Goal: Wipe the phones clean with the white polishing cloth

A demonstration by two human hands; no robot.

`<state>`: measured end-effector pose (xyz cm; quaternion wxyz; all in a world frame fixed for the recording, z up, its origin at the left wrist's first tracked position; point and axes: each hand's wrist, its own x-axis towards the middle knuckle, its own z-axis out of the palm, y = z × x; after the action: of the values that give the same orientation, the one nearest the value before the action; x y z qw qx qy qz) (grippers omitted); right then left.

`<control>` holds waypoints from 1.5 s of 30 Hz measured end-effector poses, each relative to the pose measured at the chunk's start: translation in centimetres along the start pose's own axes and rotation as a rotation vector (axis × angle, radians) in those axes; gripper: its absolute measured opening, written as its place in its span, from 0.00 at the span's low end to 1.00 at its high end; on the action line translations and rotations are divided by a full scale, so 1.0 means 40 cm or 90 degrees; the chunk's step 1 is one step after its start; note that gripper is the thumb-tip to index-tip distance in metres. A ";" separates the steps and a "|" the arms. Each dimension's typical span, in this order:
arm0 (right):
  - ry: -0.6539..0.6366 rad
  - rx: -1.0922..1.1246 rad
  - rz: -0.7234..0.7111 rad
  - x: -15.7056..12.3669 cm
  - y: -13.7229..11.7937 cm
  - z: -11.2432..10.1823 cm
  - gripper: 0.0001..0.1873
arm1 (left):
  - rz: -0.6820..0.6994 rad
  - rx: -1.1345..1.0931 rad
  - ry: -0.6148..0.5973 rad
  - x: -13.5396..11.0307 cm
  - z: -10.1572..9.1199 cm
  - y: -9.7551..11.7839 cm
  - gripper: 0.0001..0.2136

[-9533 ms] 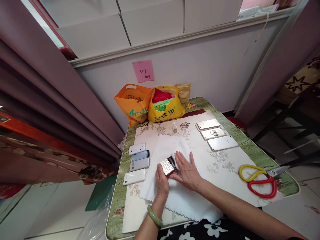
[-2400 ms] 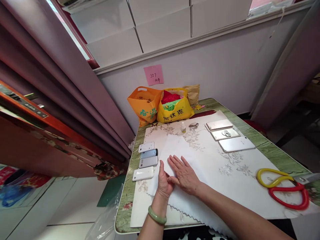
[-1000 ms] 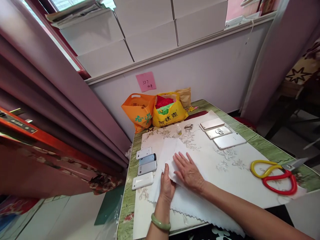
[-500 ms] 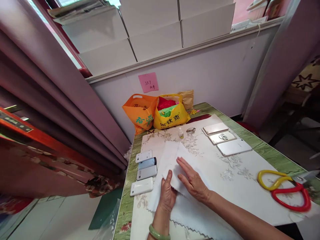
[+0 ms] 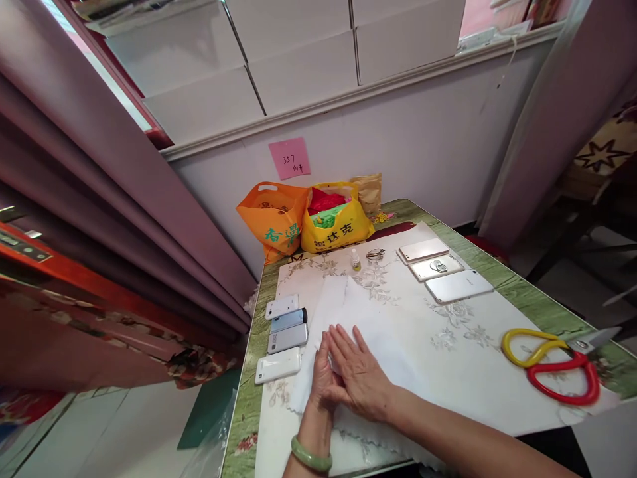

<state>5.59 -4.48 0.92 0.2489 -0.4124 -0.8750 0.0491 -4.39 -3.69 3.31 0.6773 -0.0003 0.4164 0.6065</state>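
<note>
A white cloth (image 5: 385, 338) with a zigzag-cut edge is spread over the table, its layers overlapping in the middle. My right hand (image 5: 361, 375) rests flat on the cloth with its fingers stretched out, pointing away from me. Beside it, touching it, my left hand (image 5: 322, 382) stands on its edge with the thumb straight up. The left fingers are partly hidden behind the right hand, and I see nothing gripped in them. A green bangle (image 5: 311, 455) circles the left wrist.
Several phones (image 5: 287, 338) line the left side; more phones (image 5: 458, 285) lie at the right. Large scissors (image 5: 562, 362) with yellow and red handles are at the right edge. A small bottle (image 5: 355, 259), glasses (image 5: 375, 254), an orange bag (image 5: 273, 216) and a yellow bag (image 5: 338, 226) stand behind.
My right hand has come down and left against my left hand, closing the gap between them. The view has shifted slightly.
</note>
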 end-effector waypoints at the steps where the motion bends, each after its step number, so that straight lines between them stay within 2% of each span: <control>1: -0.002 0.015 -0.018 0.001 -0.008 -0.002 0.50 | -0.004 -0.030 0.013 -0.002 0.004 -0.001 0.08; 3: -0.010 0.035 -0.035 0.000 -0.011 -0.005 0.51 | -0.017 -0.055 0.035 -0.002 0.008 0.000 0.08; 5: -0.016 0.042 -0.041 -0.004 0.001 -0.008 0.50 | -0.040 -0.042 0.025 0.003 0.006 0.001 0.09; 7: -0.014 0.036 -0.032 -0.012 0.024 -0.012 0.50 | -0.050 -0.026 -0.019 0.010 0.001 0.002 0.12; 10: -0.006 0.004 0.003 -0.030 0.074 -0.015 0.49 | -0.004 -0.006 -0.096 0.018 -0.010 0.003 0.13; 14: -0.010 -0.047 0.065 -0.053 0.156 -0.015 0.46 | 0.028 0.069 -0.138 0.019 -0.018 0.004 0.18; 17: -0.015 -0.071 0.115 -0.059 0.190 -0.014 0.46 | 0.023 0.101 -0.157 0.016 -0.020 0.006 0.22; 19: -0.013 -0.075 0.139 -0.055 0.180 -0.012 0.47 | 0.021 0.106 -0.153 0.015 -0.019 0.007 0.22; 21: -0.007 -0.063 0.136 -0.047 0.143 -0.010 0.48 | 0.016 0.097 -0.155 0.015 -0.019 0.007 0.22; 25: -0.001 0.001 0.051 -0.032 0.043 -0.005 0.51 | -0.009 0.028 -0.162 0.017 -0.020 0.002 0.20; 28: 0.002 0.039 -0.008 -0.029 0.010 -0.005 0.53 | -0.028 0.011 -0.115 0.016 -0.019 -0.003 0.22; 32: -0.008 0.020 -0.029 -0.040 0.062 -0.005 0.49 | 0.028 0.024 -0.104 0.009 -0.009 -0.005 0.20; 36: -0.010 -0.036 0.052 -0.052 0.160 -0.008 0.48 | 0.027 0.092 -0.144 0.006 -0.012 -0.002 0.25; 39: -0.032 -0.065 0.126 -0.055 0.197 -0.018 0.47 | 0.029 0.113 -0.158 0.011 -0.023 -0.001 0.27; 42: -0.031 -0.067 0.156 -0.053 0.167 -0.030 0.49 | 0.034 0.113 -0.147 0.016 -0.027 -0.001 0.27; 45: -0.027 -0.033 0.088 -0.049 0.090 -0.029 0.49 | 0.034 0.085 -0.134 0.014 -0.025 -0.003 0.24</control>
<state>9.70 -3.73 0.12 0.2156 -0.4774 -0.8502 0.0520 -4.89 -3.78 2.29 0.6992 0.1196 0.3823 0.5922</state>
